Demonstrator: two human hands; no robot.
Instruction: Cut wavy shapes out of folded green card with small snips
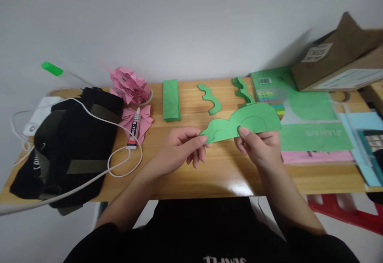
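Observation:
A scalloped green paper cutout [245,118] with curved pencil lines is stretched between my two hands above the table. My left hand [188,145] pinches its narrow left tip between thumb and fingers. Its wide right part is gripped by my right hand [259,143], the thumb lying on top near the lower edge. Behind it on the table lie a wavy green paper strip [213,103] and a stacked, curled green cutout [241,91]. Farther left is a folded green paper rectangle [171,101] with drawn curves.
Pink paper flowers [131,85], a glue tube [134,129], a black bag [80,143] and a looping white cable [142,151] occupy the left side. On the right are a green paper packet [314,135] and a brown box [344,55]. A wall rises behind the table [185,183].

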